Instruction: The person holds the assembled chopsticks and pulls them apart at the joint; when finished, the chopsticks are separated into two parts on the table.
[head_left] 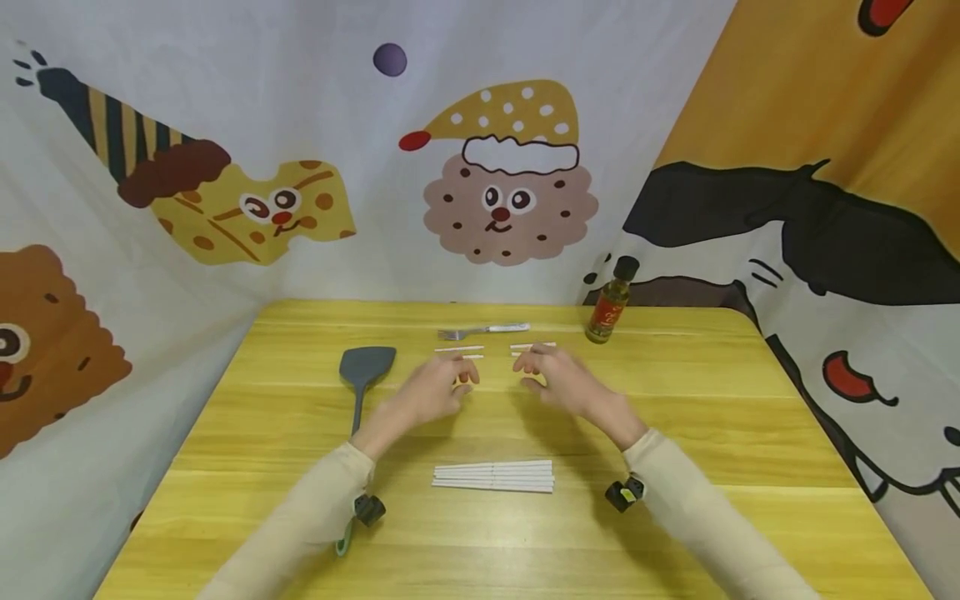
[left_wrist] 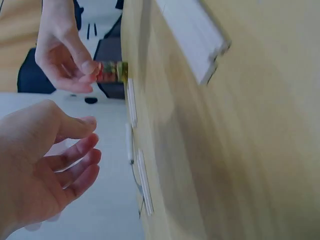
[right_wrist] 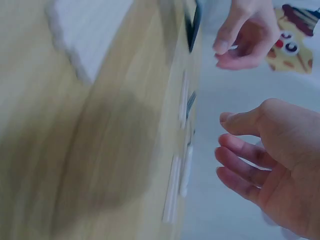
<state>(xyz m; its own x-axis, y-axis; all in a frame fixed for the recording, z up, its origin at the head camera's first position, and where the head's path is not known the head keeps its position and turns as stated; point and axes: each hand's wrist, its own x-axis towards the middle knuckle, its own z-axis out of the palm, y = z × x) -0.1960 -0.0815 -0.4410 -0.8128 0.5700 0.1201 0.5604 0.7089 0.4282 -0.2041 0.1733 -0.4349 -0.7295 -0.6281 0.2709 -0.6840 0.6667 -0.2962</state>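
Both hands hover over the far half of the table, fingers loosely bent and holding nothing. The left hand [head_left: 438, 387] is nearest a pair of thin white sticks [head_left: 460, 348] behind it. Just beyond the right hand [head_left: 562, 379] lies a second such pair, partly covered by the fingers in the head view but plain as white sticks [right_wrist: 172, 190] in the right wrist view. Nearer the person, several longer white sticks [head_left: 493, 476] lie side by side in a flat row. What the sticks are made of I cannot tell.
A fork [head_left: 483, 332] with a pale handle lies behind the short sticks. To the left is a grey spatula [head_left: 362, 371], its handle partly under the left forearm. A dark-capped bottle [head_left: 609, 308] with a red label stands at the back right, before a printed curtain [head_left: 345, 108].
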